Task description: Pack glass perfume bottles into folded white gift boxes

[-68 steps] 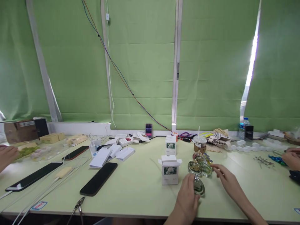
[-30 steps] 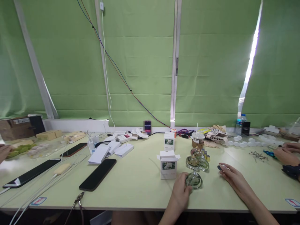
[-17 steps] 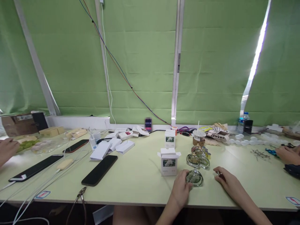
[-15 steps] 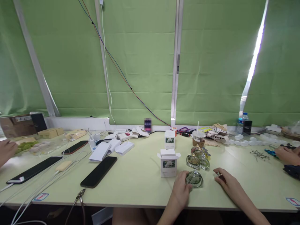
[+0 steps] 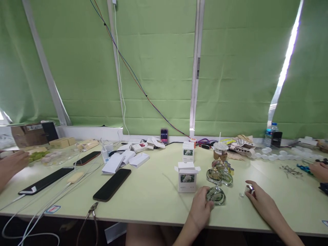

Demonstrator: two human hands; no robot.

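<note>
My left hand (image 5: 201, 205) is closed around the side of a rounded clear glass bottle (image 5: 216, 196) with a greenish picture or filling, standing near the front edge. Between the thumb and fingers of my right hand (image 5: 258, 198) is a small shiny silver cap (image 5: 249, 189). A tiny clear piece (image 5: 241, 195) lies on the table just left of that cap. Behind the held bottle stand several similar glass bottles (image 5: 214, 176), partly overlapping. An upright white box (image 5: 187, 183) with a white-flower picture and raised flaps is beside my left hand.
Behind the open box is another white box (image 5: 188, 153), left of a drink cup (image 5: 220, 150). Leftward lie folded white cartons (image 5: 138, 160), a black phone (image 5: 112, 185), cables and pliers (image 5: 92, 209). Other people's hands (image 5: 12, 166) work at both far sides; white caps (image 5: 273, 156) lie back right.
My right hand has shifted slightly right and opened its fingers a little, showing the silver cap. The tiny clear piece now shows on the table. My left hand stays on the bottle.
</note>
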